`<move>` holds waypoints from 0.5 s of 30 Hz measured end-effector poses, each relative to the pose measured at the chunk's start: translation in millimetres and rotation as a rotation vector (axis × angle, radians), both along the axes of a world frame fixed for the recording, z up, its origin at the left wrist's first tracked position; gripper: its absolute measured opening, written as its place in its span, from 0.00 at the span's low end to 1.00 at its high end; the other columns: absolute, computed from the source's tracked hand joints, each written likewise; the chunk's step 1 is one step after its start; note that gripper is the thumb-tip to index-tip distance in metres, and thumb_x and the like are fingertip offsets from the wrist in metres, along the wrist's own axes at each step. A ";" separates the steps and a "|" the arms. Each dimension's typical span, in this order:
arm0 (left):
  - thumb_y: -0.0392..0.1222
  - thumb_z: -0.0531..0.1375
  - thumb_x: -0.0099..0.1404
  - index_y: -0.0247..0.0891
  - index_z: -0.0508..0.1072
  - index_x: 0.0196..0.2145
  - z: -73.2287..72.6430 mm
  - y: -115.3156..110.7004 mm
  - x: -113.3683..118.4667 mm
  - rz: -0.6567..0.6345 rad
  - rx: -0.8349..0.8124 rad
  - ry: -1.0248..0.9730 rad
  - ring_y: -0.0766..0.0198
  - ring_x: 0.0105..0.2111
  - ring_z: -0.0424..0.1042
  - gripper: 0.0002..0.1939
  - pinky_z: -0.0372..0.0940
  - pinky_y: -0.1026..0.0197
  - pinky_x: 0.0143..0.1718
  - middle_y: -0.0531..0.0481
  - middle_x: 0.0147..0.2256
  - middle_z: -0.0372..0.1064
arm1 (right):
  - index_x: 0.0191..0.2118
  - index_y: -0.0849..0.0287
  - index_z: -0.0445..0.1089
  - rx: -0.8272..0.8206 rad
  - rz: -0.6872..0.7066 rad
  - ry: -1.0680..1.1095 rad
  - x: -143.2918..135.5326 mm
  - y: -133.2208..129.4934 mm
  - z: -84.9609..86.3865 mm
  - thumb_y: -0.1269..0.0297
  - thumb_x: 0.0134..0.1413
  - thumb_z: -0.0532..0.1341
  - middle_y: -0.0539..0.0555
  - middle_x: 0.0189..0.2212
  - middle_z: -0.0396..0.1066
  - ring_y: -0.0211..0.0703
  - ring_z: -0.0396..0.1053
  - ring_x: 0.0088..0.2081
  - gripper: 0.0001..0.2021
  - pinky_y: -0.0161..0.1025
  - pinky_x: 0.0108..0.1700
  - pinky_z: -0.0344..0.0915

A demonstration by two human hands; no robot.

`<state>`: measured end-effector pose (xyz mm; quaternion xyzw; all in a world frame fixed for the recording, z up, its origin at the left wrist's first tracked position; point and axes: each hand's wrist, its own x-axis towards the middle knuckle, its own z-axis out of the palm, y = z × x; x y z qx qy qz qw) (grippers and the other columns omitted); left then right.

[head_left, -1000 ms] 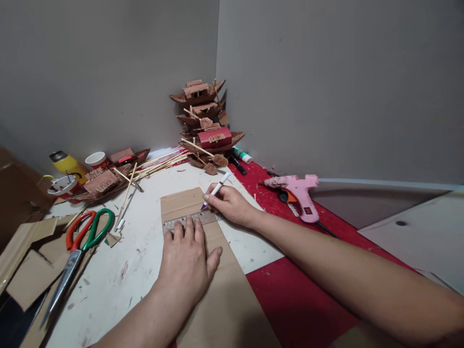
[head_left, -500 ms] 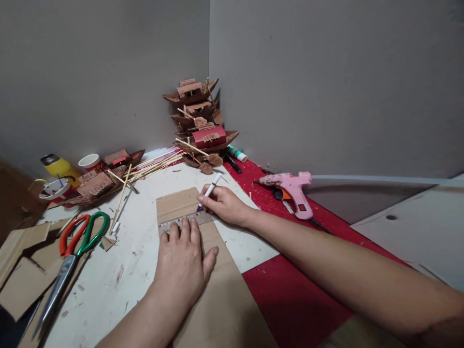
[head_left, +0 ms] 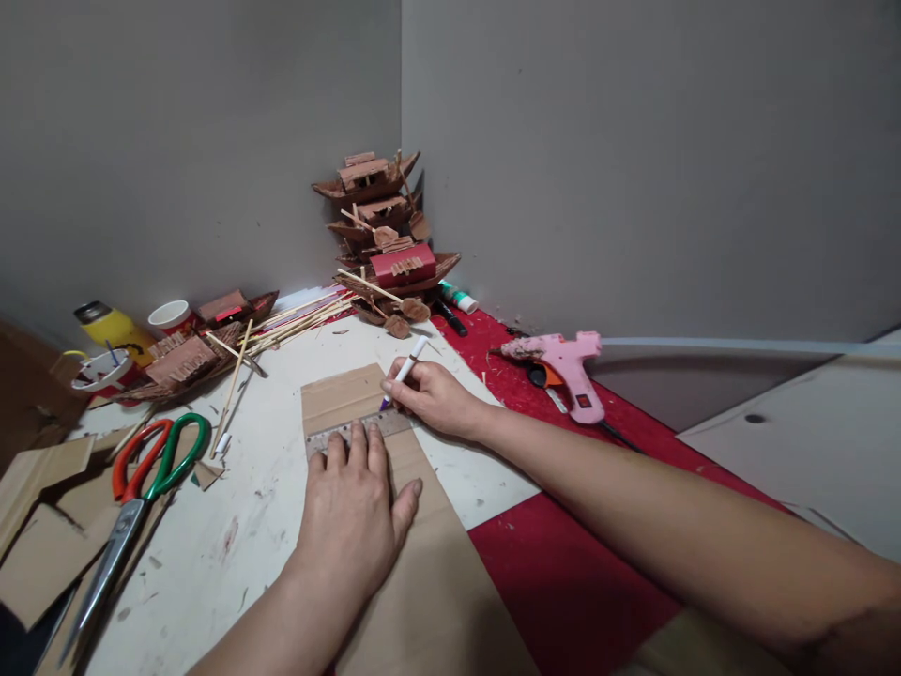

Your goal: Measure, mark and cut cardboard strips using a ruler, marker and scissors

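Note:
A long strip of cardboard lies on a white sheet, its far end a little past my hands. Across it rests a metal ruler. My left hand lies flat with its fingertips pressing the ruler down, fingers stretched and thumb spread over the cardboard. In my right hand is a white marker, pinched and tilted, its purple tip at the ruler's upper edge near the cardboard's right side.
Scissors with red and green handles lie left beside cardboard scraps. A pink glue gun rests on the red tabletop at right. Model boats are stacked in the corner. Thin sticks, cups and a yellow bottle stand behind.
The whole view has shifted very slightly. Both hands, the ruler and the marker hold almost the same position on the cardboard.

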<state>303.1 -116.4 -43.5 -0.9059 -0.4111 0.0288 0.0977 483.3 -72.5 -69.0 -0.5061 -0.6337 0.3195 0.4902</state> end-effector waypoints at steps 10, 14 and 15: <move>0.55 0.49 0.68 0.26 0.59 0.63 0.4 0.3 0.2 -0.001 -0.003 -0.007 0.38 0.55 0.63 0.34 0.62 0.41 0.50 0.33 0.60 0.61 | 0.28 0.59 0.62 -0.002 0.003 0.016 -0.7 0.4 -0.1 0.57 0.58 0.57 0.47 0.20 0.62 0.36 0.59 0.23 0.12 0.34 0.28 0.57; 0.55 0.48 0.68 0.26 0.60 0.62 -0.2 -0.3 0.2 -0.001 0.002 0.004 0.37 0.55 0.63 0.34 0.62 0.41 0.49 0.33 0.60 0.61 | 0.28 0.59 0.62 -0.008 0.003 0.034 -0.8 0.6 -0.5 0.56 0.58 0.57 0.47 0.20 0.62 0.36 0.59 0.23 0.13 0.34 0.28 0.57; 0.55 0.48 0.69 0.26 0.60 0.62 -0.3 -0.3 0.1 -0.004 0.006 0.003 0.37 0.54 0.63 0.34 0.62 0.41 0.49 0.33 0.60 0.61 | 0.28 0.59 0.63 -0.010 0.003 0.039 -0.7 0.6 -0.6 0.56 0.57 0.58 0.47 0.20 0.62 0.36 0.59 0.23 0.13 0.34 0.28 0.57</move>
